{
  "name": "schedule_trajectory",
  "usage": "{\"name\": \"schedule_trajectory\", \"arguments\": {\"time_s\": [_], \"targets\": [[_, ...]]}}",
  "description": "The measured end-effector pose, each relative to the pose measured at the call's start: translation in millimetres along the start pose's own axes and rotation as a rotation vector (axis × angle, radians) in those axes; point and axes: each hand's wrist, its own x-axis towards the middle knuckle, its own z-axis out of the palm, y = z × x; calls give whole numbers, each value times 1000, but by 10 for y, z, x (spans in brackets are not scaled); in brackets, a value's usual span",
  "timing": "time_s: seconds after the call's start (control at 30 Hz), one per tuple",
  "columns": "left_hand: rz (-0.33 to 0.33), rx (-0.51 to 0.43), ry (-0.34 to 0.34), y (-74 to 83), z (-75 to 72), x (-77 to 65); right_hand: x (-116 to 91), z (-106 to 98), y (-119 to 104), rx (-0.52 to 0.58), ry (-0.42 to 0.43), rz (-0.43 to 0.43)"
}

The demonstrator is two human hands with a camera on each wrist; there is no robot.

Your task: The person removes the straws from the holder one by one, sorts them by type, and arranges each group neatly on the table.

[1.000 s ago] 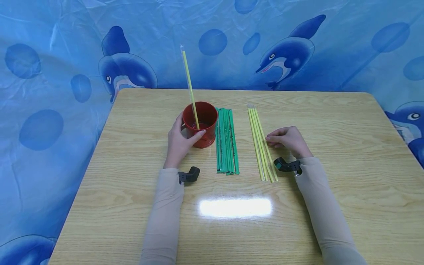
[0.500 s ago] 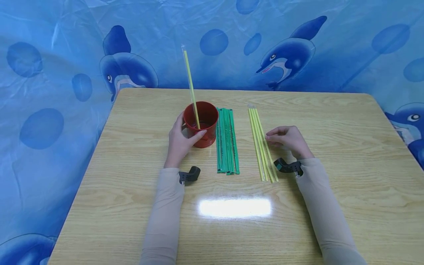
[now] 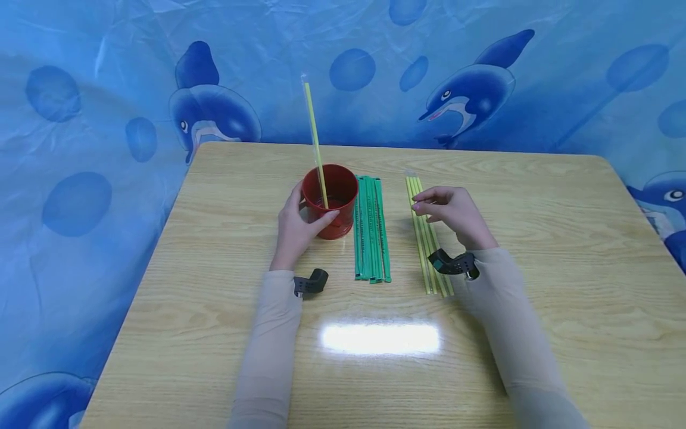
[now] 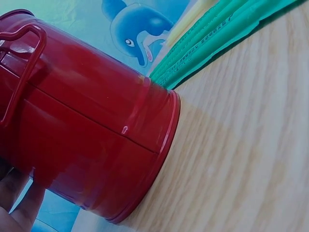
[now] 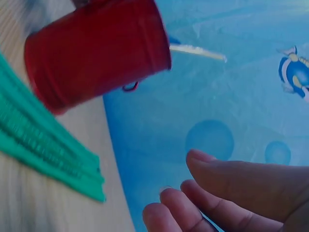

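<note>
My left hand grips a red metal bucket by its side, thumb near the front rim and fingers round the far side. A wire handle shows on the bucket's wall in the left wrist view. One yellow straw in a clear wrapper leans inside, rising well above the rim. Above a row of several wrapped yellow straws, my right hand hovers with fingers loosely bent. In the right wrist view its thumb stands apart from the fingertips, and nothing shows between them.
Several long green printed packets lie side by side just right of the bucket, between it and the yellow straws. All stand on a wooden table. Behind it hangs a blue dolphin-printed sheet.
My right hand has lifted from the right edge of the yellow straws and shifted up and left over them. The left hand keeps its hold on the bucket. The head view has shifted slightly.
</note>
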Motion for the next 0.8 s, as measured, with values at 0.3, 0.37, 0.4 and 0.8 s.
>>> {"name": "schedule_trajectory", "arguments": {"time_s": [0.3, 0.37, 0.4, 0.8], "targets": [[-12, -14, -6, 23, 10, -7, 90, 188, -274, 67, 9, -73], [-15, -16, -8, 23, 11, -11, 108, 222, -321, 82, 8, -84], [-16, -15, -9, 21, 12, -11, 116, 235, -347, 87, 3, -92], [-6, -10, 2, 26, 2, -12, 235, 468, -643, 132, -13, -146]]}}
